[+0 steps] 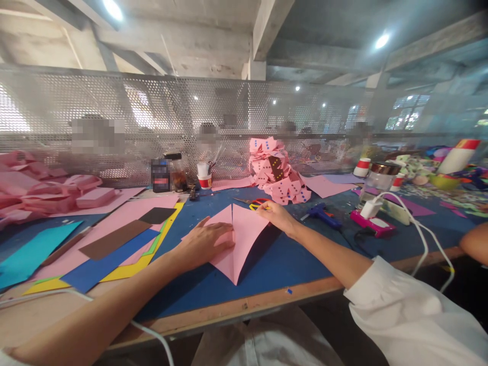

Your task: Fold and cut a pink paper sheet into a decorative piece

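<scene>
Pink sheet (238,244) lies mid-desk near front edge, fold axis running front-to-back. Left hand (202,243) spread flat, pressing its left half down. Right hand (276,216) pinches the raised right flap's far corner, by the scissors (256,203).

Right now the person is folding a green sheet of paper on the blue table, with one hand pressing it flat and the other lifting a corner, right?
Not quite: the paper sheet is pink, not green. The head view shows the left hand pressing it flat on the blue table while the right hand lifts a corner.
</scene>
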`<state>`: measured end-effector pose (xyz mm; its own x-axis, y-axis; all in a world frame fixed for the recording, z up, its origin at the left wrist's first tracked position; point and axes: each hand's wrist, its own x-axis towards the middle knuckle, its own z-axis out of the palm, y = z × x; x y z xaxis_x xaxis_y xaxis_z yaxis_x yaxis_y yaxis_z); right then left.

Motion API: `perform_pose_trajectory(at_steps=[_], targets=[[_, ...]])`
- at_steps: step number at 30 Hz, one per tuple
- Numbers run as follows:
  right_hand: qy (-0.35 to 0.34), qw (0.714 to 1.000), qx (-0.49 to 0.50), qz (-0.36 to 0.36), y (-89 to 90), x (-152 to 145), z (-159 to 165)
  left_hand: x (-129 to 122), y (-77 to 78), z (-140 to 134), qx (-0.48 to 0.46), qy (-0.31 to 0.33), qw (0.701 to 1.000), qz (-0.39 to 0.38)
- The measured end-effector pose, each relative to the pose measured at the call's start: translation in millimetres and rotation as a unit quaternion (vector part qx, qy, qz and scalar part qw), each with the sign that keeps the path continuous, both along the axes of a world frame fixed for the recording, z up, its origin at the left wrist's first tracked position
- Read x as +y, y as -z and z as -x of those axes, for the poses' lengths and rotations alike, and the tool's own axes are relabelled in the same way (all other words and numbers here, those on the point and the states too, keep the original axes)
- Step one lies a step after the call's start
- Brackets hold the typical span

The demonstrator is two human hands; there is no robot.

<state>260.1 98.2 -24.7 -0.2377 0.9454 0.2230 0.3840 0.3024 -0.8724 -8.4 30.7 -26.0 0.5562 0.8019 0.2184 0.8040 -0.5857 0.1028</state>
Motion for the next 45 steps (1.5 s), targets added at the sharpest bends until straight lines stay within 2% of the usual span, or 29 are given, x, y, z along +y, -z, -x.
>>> perform_pose_trajectory(at_steps=[6,9,11,17,23,27,33,45], targets=[[-0.058,0.997,0.043,0.008,-11.8,-11,3,3,2.1,2,0.0,-0.007,1.0,-0.004],[-0.079,0.996,0.038,-0.033,-10.7,-14,4,6,3.0,5,0.0,-0.014,1.0,-0.009],[-0.073,0.994,0.029,-0.07,-7.6,-14,4,7,3.2,6,-0.002,-0.018,1.0,-0.014],[0.002,0.988,-0.007,-0.156,1.5,-2,2,6,1.2,5,-0.003,-0.008,1.0,-0.025],[0.026,0.989,-0.042,-0.141,11.9,7,2,0,-1.8,0,-0.001,0.018,1.0,-0.02],[0.034,0.991,-0.043,-0.125,11.1,6,2,0,-0.9,-1,0.002,0.013,1.0,-0.006],[0.005,0.995,-0.027,-0.093,2.5,-3,3,1,0.9,0,0.005,0.013,1.0,-0.001],[-0.029,0.995,-0.084,-0.045,7.1,1,4,0,0.1,-3,-0.001,-0.01,1.0,0.012]])
